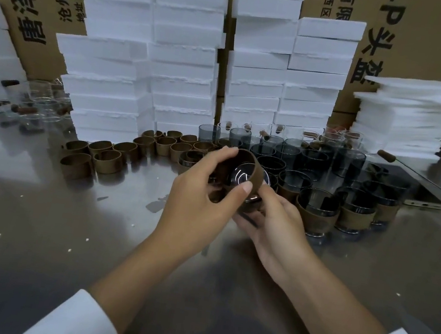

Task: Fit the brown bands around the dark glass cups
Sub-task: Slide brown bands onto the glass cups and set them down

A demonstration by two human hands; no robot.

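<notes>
Brown cylindrical band [258, 172] sat round a dark smoked-glass cup [240, 176], tilted mouth-to-camera above the shiny steel table [65, 230]. Left hand [199, 189] pinched the band, thumb on the near rim, fingers curled over the far rim. Right hand [273, 227] cupped the glass from below, fingers wrapped round its base. Couldn't tell if the band was fully seated, as the hands hid the lower edge.

Loose brown bands [106, 160] stood in rows at left. Bare dark cups [288, 153] stood behind, and banded cups [317, 211] just beside the right hand.

Risks, as judged: the glass looked slick and hung over hard steel. If the band stuck and the left hand tugged, the cup could slip from the right hand and strike the table or the banded cups. Pulling on one side only could leave the band skewed.
</notes>
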